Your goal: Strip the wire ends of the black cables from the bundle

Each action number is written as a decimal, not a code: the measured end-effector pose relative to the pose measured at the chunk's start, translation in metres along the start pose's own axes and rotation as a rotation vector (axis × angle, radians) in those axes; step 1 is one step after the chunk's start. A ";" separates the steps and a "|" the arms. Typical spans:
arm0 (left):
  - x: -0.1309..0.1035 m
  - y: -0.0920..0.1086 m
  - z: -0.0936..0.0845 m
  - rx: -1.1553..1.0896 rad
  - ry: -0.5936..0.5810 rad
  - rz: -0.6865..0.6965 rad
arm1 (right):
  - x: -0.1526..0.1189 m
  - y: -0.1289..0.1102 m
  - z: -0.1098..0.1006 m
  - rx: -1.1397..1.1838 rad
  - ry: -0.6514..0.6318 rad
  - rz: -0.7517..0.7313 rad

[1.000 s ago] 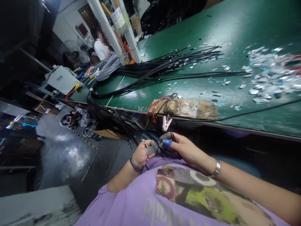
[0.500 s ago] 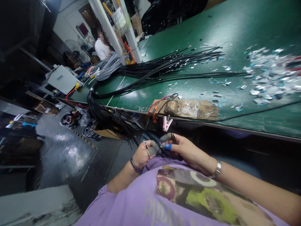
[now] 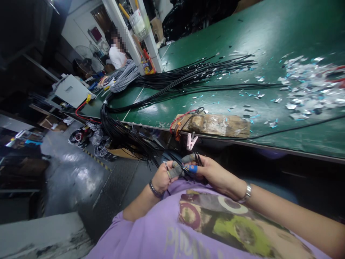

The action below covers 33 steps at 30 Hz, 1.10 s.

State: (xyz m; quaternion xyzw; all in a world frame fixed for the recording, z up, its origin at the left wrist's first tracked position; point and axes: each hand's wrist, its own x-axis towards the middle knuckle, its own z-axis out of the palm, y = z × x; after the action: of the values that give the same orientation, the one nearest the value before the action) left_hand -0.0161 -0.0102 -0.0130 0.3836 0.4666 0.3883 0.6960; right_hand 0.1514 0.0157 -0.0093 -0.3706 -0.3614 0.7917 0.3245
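Note:
Close to my body, below the table edge, my left hand (image 3: 165, 175) is closed, its covered thumb and finger pinching a black cable. From the cable, thin coloured wires (image 3: 184, 167) show in the small gap between my hands. My right hand (image 3: 208, 169), with a blue wrap on the thumb and a grey cover on the index finger, pinches at those wires. A dark thin object (image 3: 198, 159) pokes up by its fingers; its kind is unclear. The bundle of black cables (image 3: 126, 138) hangs over the table edge and runs down to my hands.
The green table (image 3: 269, 36) carries more black cables (image 3: 188, 76), foil and blue scraps (image 3: 304, 86), and a wooden board (image 3: 229, 126) at the near edge. A pink clip (image 3: 191, 141) sits below it. White posts (image 3: 126, 36) stand at the back. A person (image 3: 117, 55) sits far off.
My hands stay nearly in place. The fingers of my right hand have shifted slightly, and the coloured wires between the hands show more plainly.

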 end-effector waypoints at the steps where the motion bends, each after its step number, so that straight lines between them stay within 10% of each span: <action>1: 0.000 0.000 0.000 -0.002 -0.002 -0.004 | -0.001 -0.001 0.001 -0.006 -0.004 0.002; 33: 0.001 0.005 0.003 -0.036 0.031 -0.011 | -0.005 -0.004 -0.001 -0.162 0.040 -0.175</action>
State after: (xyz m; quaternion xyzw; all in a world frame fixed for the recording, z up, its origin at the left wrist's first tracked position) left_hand -0.0138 -0.0077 -0.0086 0.3623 0.4725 0.3985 0.6976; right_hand 0.1560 0.0144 -0.0051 -0.3784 -0.4486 0.7209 0.3686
